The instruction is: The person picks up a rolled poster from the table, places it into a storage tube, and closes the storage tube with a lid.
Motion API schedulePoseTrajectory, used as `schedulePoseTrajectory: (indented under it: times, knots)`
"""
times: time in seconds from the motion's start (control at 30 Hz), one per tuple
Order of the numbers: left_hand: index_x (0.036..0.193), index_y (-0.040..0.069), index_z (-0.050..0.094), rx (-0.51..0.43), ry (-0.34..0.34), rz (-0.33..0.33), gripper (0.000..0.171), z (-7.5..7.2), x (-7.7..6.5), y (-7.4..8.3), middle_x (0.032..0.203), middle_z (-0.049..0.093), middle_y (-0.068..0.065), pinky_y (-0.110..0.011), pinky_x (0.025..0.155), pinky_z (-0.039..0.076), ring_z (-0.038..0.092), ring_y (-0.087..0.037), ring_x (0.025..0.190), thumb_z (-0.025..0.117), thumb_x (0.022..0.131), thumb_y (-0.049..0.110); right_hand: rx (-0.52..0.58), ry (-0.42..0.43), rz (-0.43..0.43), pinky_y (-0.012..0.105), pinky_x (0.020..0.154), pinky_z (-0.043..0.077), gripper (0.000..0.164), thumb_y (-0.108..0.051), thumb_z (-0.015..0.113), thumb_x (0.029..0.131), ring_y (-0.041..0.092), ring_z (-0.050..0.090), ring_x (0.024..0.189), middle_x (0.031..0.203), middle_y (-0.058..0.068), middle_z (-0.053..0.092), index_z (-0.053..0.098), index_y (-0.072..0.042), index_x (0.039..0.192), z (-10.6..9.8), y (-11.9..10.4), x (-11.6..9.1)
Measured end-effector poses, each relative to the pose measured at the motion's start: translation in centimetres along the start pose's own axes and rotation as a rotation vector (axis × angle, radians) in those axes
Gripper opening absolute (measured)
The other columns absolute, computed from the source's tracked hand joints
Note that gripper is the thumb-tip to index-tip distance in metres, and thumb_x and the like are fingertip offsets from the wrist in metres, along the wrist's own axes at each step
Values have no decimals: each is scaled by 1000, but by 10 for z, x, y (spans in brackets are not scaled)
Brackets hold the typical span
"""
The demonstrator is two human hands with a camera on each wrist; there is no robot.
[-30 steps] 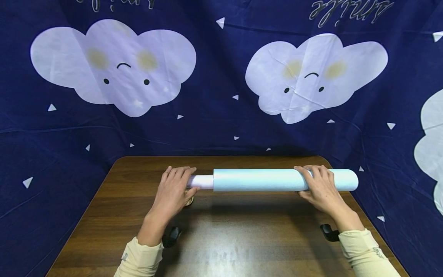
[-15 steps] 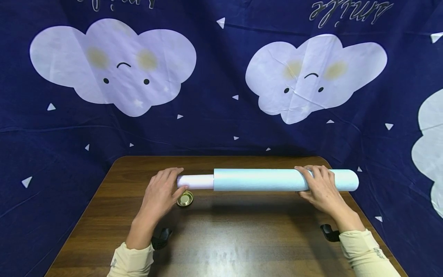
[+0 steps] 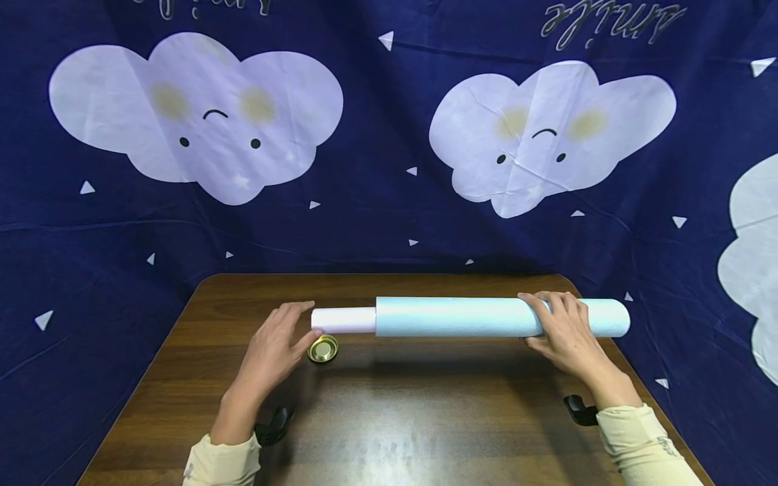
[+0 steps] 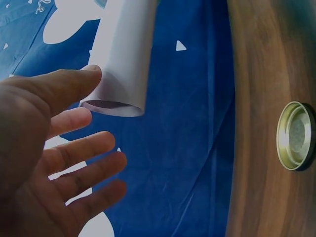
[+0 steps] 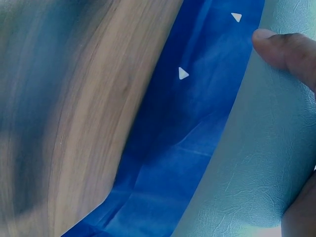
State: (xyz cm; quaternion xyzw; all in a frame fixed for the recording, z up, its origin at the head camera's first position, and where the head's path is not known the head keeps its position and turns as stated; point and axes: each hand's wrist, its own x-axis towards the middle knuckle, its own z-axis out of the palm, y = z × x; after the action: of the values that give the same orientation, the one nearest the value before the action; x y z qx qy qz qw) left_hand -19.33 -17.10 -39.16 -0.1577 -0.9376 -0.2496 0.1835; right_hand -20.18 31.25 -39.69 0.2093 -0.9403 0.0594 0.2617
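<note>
A light blue cardboard tube (image 3: 450, 316) lies level above the table. My right hand (image 3: 562, 327) grips it near its right end; the right wrist view shows the thumb (image 5: 276, 47) on the blue surface (image 5: 247, 163). From the tube's left end sticks out a white paper roll (image 3: 343, 320), its hollow end facing my left hand (image 3: 273, 344). That hand is spread, thumb and fingers apart, with the thumb tip overlapping the roll's end (image 4: 118, 84) in the left wrist view. Just below the roll, a gold metal lid (image 3: 323, 349) rests on the table.
A wooden table (image 3: 395, 418) with rounded far corners spans the space below the hands. Behind it hangs a dark blue cloth (image 3: 377, 229) printed with clouds and triangles. Black wrist-worn pieces (image 3: 580, 410) show under both forearms.
My left hand has slid left off the paper roll and loosened, uncovering the roll's end and the gold lid. The right hand and the tube have stayed nearly in place.
</note>
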Motion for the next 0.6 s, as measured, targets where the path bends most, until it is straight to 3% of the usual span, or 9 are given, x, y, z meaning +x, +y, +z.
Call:
schedulePoseTrajectory:
  times: [0.2, 0.47, 0.6]
  knots:
    - [127, 10, 55, -108, -2, -27, 50, 4, -3, -4, 123, 60, -11, -52, 89, 48, 58, -32, 113, 72, 83, 23, 9, -2, 2, 58, 84, 30, 81, -15, 85, 56, 40, 42, 104, 114, 16, 52, 49, -16, 129, 0, 0, -1]
    - [129, 11, 53, -332, -31, -85, 48, 7, -5, -10, 122, 59, -11, -48, 88, 51, 61, -31, 108, 70, 84, 17, 11, -2, 2, 57, 83, 30, 82, -15, 86, 56, 39, 43, 103, 114, 16, 52, 49, -16, 130, 0, 0, -2]
    - [129, 9, 53, -420, -33, -95, 48, 10, -5, -11, 119, 62, -11, -39, 89, 52, 62, -26, 107, 70, 84, 13, 12, -1, 3, 57, 83, 30, 82, -15, 85, 56, 39, 43, 103, 114, 16, 52, 49, -16, 129, 0, 0, -2]
